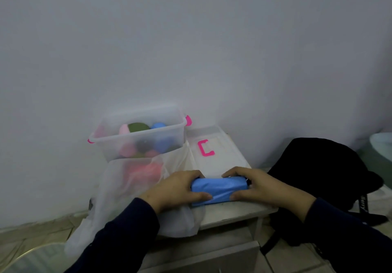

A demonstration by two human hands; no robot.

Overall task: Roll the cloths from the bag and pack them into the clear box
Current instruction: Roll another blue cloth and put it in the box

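Observation:
A blue cloth [220, 190], rolled into a tight log, lies on the pale table near its front edge. My left hand [176, 190] grips the roll's left end, fingers curled over the top and thumb along the front. My right hand [261, 185] grips the right end the same way. Behind and to the left stands the clear box [169, 145] with pink clips, holding several rolled cloths in pink, green and blue. A translucent white bag [118, 192] sits in front of the box, with pink cloth showing inside it.
The box's lid [220, 160], with a pink handle, lies flat on the table right of the box. A black backpack [326, 166] leans at the table's right side. The wall rises directly behind. Tiled floor lies below, with a round glass edge at the bottom left.

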